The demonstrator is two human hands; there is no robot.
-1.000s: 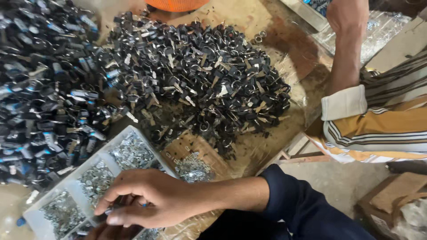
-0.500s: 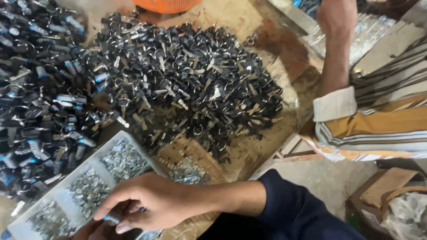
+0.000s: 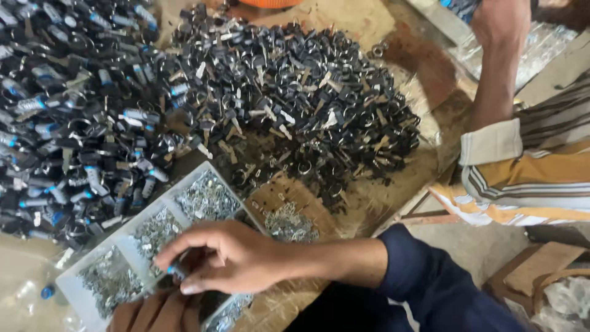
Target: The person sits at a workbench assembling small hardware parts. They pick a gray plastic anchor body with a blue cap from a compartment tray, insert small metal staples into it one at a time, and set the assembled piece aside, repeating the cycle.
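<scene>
Nearest the camera, the left hand (image 3: 153, 310) lay under the right hand (image 3: 230, 258), its fingers half hidden so that their grip could not be told, while the right fingers (image 3: 184, 246) pinched a small dark plastic piece (image 3: 178, 270) over the white compartmented plastic tray (image 3: 74, 289) of tiny silvery metal parts. Beyond the tray, on the worn wooden bench (image 3: 362, 203), lay a broad heap of black-capped metal pieces (image 3: 295, 104) and, to its left, a heap of black and blue pieces (image 3: 67, 117). At the far right another person's bare forearm (image 3: 498, 67) reached down beside a striped cloth (image 3: 534, 184).
</scene>
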